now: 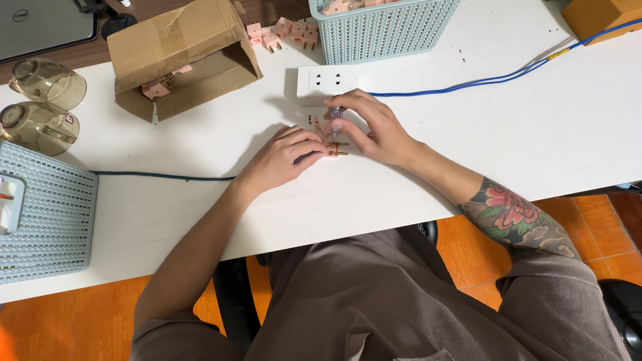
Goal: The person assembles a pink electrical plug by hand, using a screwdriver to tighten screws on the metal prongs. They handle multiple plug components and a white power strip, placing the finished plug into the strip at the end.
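1. Surface (548,127) is lying open to the right; cardboard box (180,57) and basket (381,27) are crowding the far edge.
2. Left hand (284,160) is pinching a pink plug (334,152) with brass pins.
3. Right hand (368,127) is gripping a purple screwdriver (336,117), tip on the plug.

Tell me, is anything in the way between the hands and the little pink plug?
Nothing visible: the left hand already pins the pink plug on the table, and the right hand holds a small screwdriver on it.

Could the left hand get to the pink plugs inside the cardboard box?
Probably yes. The cardboard box lies on its side, its opening facing the left hand, pink plugs showing inside and bare table between. But that hand now holds a small plug.
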